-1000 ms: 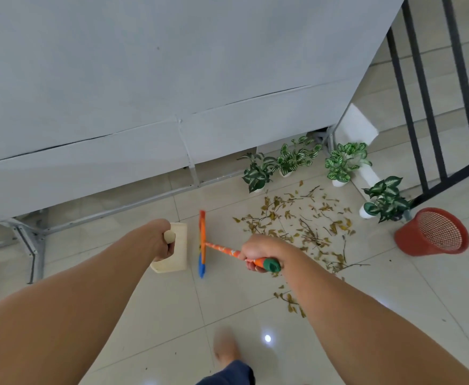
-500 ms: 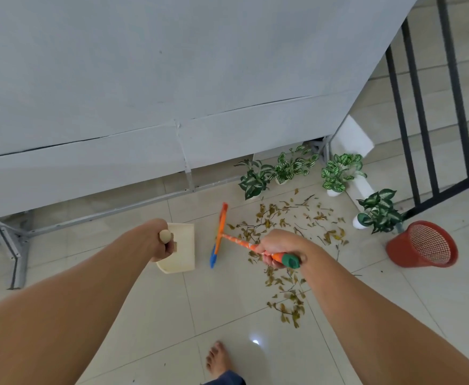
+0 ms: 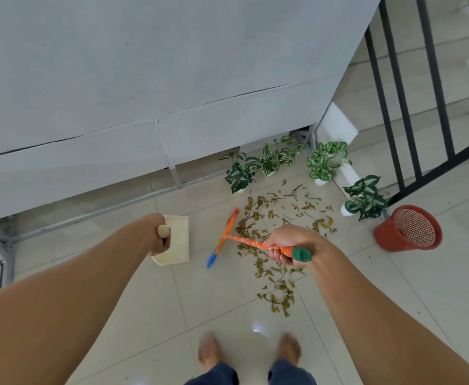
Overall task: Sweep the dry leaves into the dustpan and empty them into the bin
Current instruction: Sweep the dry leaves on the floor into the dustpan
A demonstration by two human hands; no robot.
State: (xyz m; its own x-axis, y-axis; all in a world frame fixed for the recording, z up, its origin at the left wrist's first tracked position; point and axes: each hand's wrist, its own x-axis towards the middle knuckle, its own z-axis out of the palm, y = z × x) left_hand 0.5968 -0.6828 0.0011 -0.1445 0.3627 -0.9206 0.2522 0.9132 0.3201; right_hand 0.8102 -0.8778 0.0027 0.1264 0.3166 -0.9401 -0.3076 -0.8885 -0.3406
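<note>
The left hand (image 3: 158, 238) holds the long handle of the dustpan (image 3: 176, 241). Its fingers curl tight round the handle, and the round end pokes out above the fist. The dustpan is cream and sits low by the floor (image 3: 133, 287). Its inside shows only plain cream.

Just right of it is the broom (image 3: 223, 237). The orange and blue brush head lies at the left edge of the dry leaves (image 3: 266, 226). The right hand (image 3: 289, 243) holds the orange stick near its green end. Those fingers wrap round the stick, pressed close together.

The dry leaves are all on the floor tiles. They spread from the brush head toward the plants, and a thin trail runs down toward the bare feet (image 3: 209, 348).

Behind the leaves stand small white pots, each with a green and white plant (image 3: 240, 173) in it. Far right is the red bin (image 3: 408, 232), near the black railing (image 3: 394, 107). It is well apart from the dustpan. Through its open top I see its net wall, and I cannot tell if anything is inside.

Counting: one dustpan, one broom, four plants in four pots, one bin, two hands, two feet. The leaves are too many to count.
</note>
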